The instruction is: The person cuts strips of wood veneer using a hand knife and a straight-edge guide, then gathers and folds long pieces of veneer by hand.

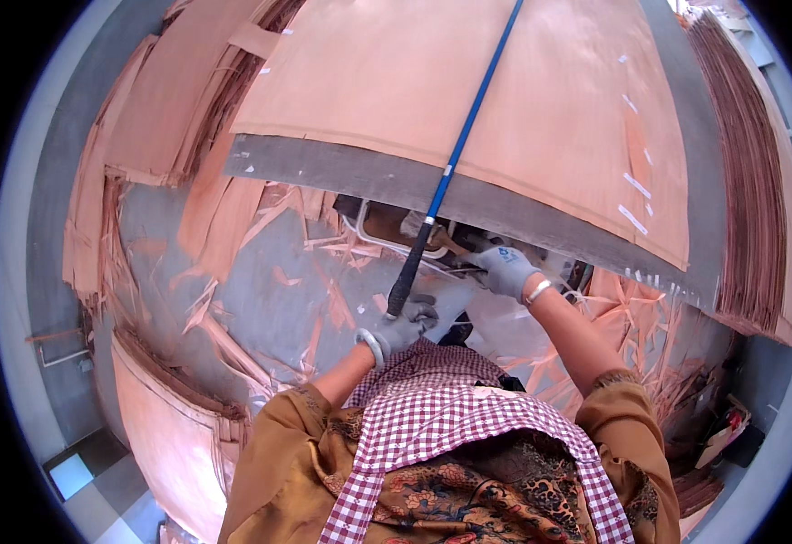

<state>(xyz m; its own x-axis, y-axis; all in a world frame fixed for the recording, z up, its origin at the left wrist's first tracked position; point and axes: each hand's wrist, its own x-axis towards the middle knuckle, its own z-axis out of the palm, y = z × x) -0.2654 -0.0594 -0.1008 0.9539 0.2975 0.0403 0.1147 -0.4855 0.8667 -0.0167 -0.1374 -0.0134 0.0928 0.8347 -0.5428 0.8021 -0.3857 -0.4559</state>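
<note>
Left hand (405, 326) clamped round the pole (455, 154) grip, pole running to 1 o'clock; right hand (507, 270) fingers curled under the veneer (505, 100) edge.

Around me: a large sheet of thin reddish wood veneer (505, 100) on a grey table (387, 186), 2 veneer stacks, one at my left (178, 100) and one at my right (758, 190), veneer scraps (323, 290) littering the grey floor (260, 299), and my red-checked apron (450, 417).
</note>
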